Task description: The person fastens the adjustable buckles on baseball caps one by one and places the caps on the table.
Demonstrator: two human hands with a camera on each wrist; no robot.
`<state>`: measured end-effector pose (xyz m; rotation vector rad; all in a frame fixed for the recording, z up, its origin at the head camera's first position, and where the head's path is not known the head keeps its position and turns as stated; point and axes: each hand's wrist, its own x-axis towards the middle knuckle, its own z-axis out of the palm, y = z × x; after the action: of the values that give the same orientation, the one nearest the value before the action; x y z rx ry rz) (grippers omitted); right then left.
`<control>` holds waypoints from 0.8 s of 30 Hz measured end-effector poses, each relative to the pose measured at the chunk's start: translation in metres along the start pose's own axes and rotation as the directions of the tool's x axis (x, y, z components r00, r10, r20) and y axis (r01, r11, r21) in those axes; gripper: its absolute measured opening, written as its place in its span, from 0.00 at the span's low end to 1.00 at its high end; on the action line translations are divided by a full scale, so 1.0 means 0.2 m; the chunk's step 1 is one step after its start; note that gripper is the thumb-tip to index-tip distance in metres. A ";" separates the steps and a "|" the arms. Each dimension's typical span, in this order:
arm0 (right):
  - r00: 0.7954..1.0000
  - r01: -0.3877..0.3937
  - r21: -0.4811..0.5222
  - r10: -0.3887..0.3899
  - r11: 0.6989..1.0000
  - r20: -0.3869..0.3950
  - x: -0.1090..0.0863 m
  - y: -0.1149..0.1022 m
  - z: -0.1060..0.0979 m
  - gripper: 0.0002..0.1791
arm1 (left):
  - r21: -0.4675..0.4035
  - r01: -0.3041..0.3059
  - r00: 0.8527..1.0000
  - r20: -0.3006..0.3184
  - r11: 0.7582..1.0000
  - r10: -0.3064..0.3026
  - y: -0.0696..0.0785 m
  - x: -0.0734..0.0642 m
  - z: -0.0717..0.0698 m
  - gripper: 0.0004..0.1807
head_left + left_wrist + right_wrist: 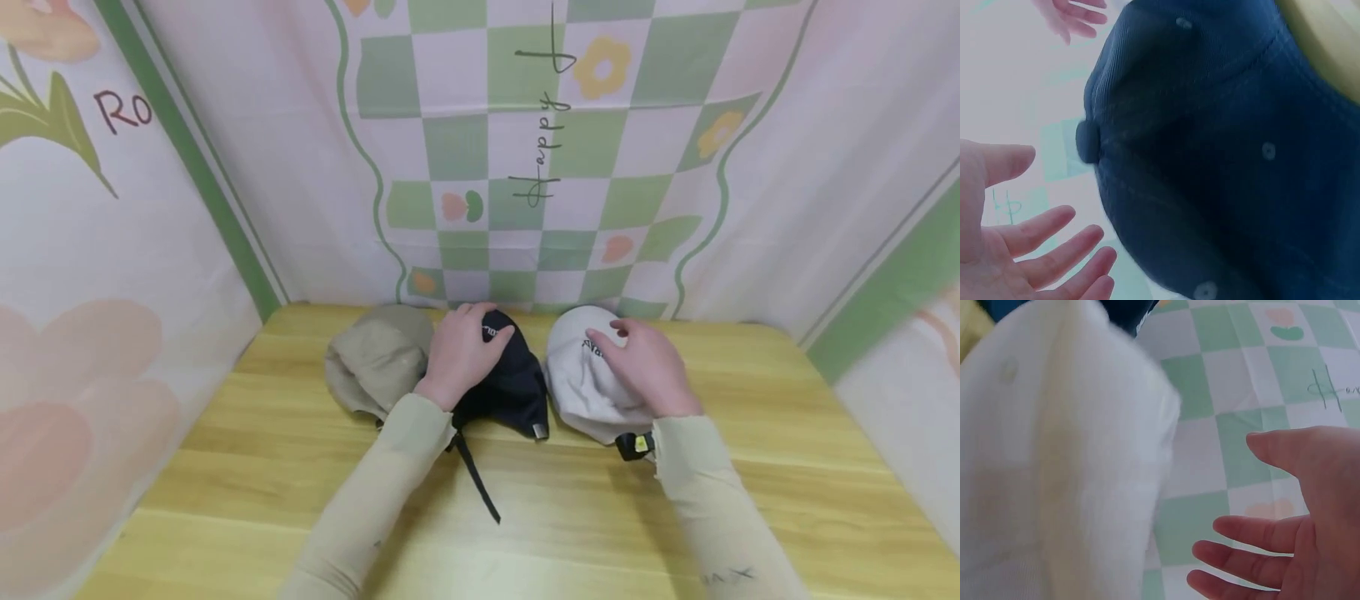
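Three caps sit in a row at the table's back edge: a beige cap (371, 354), a dark navy or black cap (517, 383) and a white cap (581, 387). My left hand (459, 354) hovers by the dark cap, between it and the beige one. The left wrist view has its fingers loosely spread, apart from the dark cap's crown (1210, 144). Over the white cap is my right hand (651, 367); the right wrist view puts its relaxed fingers (1244, 534) clear of the white crown (1079, 456). Neither hand grips anything.
A dark strap (476, 479) trails forward from the dark cap onto the wooden table (525, 550). Behind the caps hangs a green-and-white checked cloth (517, 150). Printed cloth (150, 333) also borders the left side.
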<state>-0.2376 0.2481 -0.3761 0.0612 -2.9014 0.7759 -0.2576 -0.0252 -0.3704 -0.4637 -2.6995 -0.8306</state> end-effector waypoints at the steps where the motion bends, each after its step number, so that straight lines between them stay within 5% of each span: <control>1: 1.000 0.003 0.005 -0.003 1.000 -0.003 0.00 -0.01 0.00 0.46 | 0.000 -0.002 1.000 -0.001 1.000 0.002 0.00 0.00 -0.01 0.26; 11: 0.996 -0.067 -0.008 0.067 0.998 0.059 0.01 0.08 -0.01 0.50 | 0.016 0.007 0.999 0.047 1.000 -0.008 0.03 0.02 0.03 0.27; 17: 0.981 -0.130 -0.053 0.136 0.990 0.137 0.00 0.15 -0.02 0.53 | -0.106 0.033 0.988 0.153 0.994 -0.016 0.09 0.05 0.12 0.26; 21: 0.970 -0.164 -0.072 0.174 0.984 0.173 -0.02 0.16 -0.03 0.52 | -0.284 0.128 0.965 0.259 0.950 -0.053 0.15 0.05 0.18 0.28; 24: 0.964 -0.180 -0.070 0.190 0.981 0.188 -0.03 0.18 -0.02 0.51 | -0.369 0.249 0.933 0.340 0.896 -0.119 0.20 0.04 0.23 0.35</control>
<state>-0.2333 0.2810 -0.3901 -0.1508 -3.1463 0.7610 -0.2570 0.0350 -0.3836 -0.4564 -2.8847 -1.5105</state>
